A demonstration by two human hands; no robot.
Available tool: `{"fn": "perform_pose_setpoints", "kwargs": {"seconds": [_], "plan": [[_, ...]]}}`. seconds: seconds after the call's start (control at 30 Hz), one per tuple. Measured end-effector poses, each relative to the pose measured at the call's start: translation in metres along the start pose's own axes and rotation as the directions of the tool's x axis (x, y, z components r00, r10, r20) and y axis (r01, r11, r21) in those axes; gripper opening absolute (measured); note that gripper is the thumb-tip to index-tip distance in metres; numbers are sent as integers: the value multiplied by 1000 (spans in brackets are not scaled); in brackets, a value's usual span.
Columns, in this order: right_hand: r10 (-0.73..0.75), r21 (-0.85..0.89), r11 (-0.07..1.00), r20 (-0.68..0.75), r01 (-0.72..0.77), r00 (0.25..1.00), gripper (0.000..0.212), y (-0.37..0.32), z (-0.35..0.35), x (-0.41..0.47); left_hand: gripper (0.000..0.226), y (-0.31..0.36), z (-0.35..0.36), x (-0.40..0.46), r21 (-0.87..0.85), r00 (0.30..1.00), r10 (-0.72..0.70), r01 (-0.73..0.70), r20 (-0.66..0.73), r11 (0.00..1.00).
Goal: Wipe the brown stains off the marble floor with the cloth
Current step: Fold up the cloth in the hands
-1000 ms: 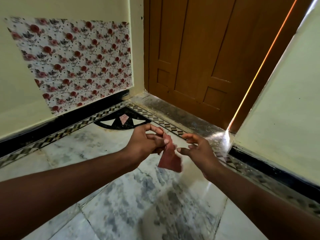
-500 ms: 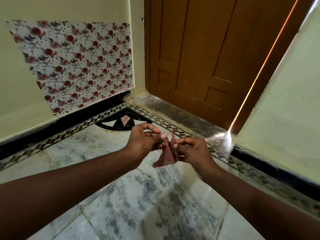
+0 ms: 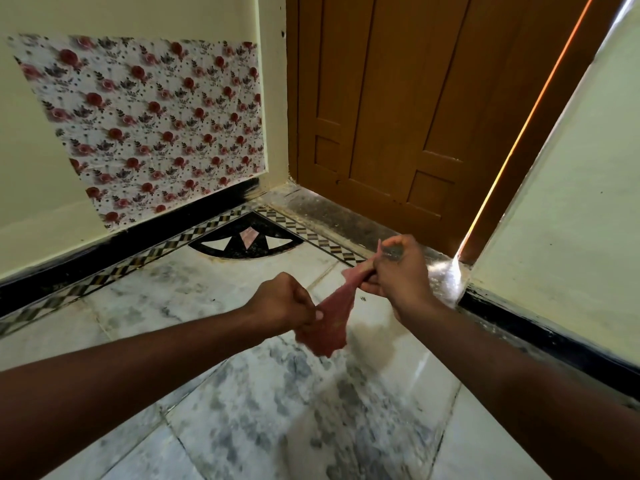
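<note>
A small reddish-pink cloth (image 3: 334, 318) is stretched in the air between both hands, above the white and grey marble floor (image 3: 242, 393). My left hand (image 3: 282, 301) grips its lower end in a closed fist. My right hand (image 3: 398, 271) pinches its upper end, higher and further right. A faint brownish smear (image 3: 375, 336) lies on the floor just right of the cloth, partly shaded. Dark grey mottling covers the tiles nearer to me.
A brown wooden door (image 3: 398, 109) closes the corner ahead, with a bright gap of light along its right side. A wall with floral paper (image 3: 156, 126) stands left, a pale wall (image 3: 571, 202) right. Black skirting and a patterned tile border (image 3: 138, 261) edge the floor.
My right hand has taken hold of the cloth's free end. The hands then drew apart, the left down and the right up and rightward, pulling the cloth out long.
</note>
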State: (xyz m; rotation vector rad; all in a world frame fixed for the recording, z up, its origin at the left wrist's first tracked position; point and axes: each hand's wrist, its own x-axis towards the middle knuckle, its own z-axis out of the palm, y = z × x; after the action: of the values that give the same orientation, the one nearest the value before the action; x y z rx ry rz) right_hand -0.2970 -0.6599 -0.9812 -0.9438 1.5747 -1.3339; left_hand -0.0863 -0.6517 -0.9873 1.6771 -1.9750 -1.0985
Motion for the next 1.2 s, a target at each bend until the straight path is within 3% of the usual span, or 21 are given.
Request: {"fn": "perform_pose_setpoints", "kwargs": {"seconds": [0.1, 0.17, 0.23, 0.3, 0.33, 0.4, 0.5, 0.53, 0.63, 0.7, 0.73, 0.8, 0.93, 1.03, 1.1, 1.2], "plan": [[44, 84, 996, -9, -43, 999, 26, -26, 5, 11, 26, 20, -2, -7, 107, 973, 139, -121, -183, 987], [-45, 300, 952, -47, 57, 998, 22, -56, -2, 18, 25, 41, -10, -12, 104, 910, 297, -278, -289, 955], [-79, 437, 892, -99, 115, 992, 27, -70, -11, 17, 18, 67, -21, -15, 205, 825, 449, -401, -344, 893], [119, 402, 911, -50, -89, 992, 58, -59, -16, 10, 13, 89, -24, -12, 326, 772, 553, -460, -313, 826], [225, 375, 902, 14, -214, 974, 73, -48, -18, 6, 11, 96, -22, -9, 341, 780, 567, -474, -265, 812], [318, 389, 856, 122, -340, 940, 77, -26, -19, -3, 11, 99, -11, -3, 315, 855, 506, -453, -110, 834], [231, 338, 910, 69, -241, 971, 24, -5, -22, 3, 20, 82, 6, 3, 132, 936, 346, -352, 68, 927], [221, 280, 935, 26, -219, 975, 12, 2, -23, 7, 23, 73, 9, 5, 78, 950, 306, -310, 55, 948], [271, 167, 949, 6, -268, 962, 13, 22, -28, 8, 29, 46, 13, 12, -121, 997, 74, -75, -13, 990], [304, 158, 936, 85, -315, 949, 23, 29, -31, 1, 26, 27, 14, 16, -379, 981, -170, 192, 92, 905], [298, 166, 933, 141, -319, 944, 28, 31, -32, -1, 27, 20, 14, 16, -508, 940, -269, 340, 210, 791], [256, 217, 924, 261, -315, 931, 33, 32, -33, -4, 34, 5, 18, 14, -612, 880, -327, 475, 345, 632], [135, 354, 888, 409, -293, 903, 41, 23, -35, -4, 56, -9, 31, 14, -731, 890, -329, 449, 315, 515], [104, 345, 899, 434, -271, 895, 44, 15, -36, -3, 66, -8, 34, 14, -803, 913, -232, 406, 336, 437], [130, 283, 925, 386, -252, 913, 41, 14, -36, -2, 61, -4, 35, 11, -814, 924, -183, 382, 335, 437], [182, 239, 933, 335, -270, 925, 40, 14, -41, 0, 45, 8, 39, 9, -787, 943, -176, 332, 282, 520]]}}
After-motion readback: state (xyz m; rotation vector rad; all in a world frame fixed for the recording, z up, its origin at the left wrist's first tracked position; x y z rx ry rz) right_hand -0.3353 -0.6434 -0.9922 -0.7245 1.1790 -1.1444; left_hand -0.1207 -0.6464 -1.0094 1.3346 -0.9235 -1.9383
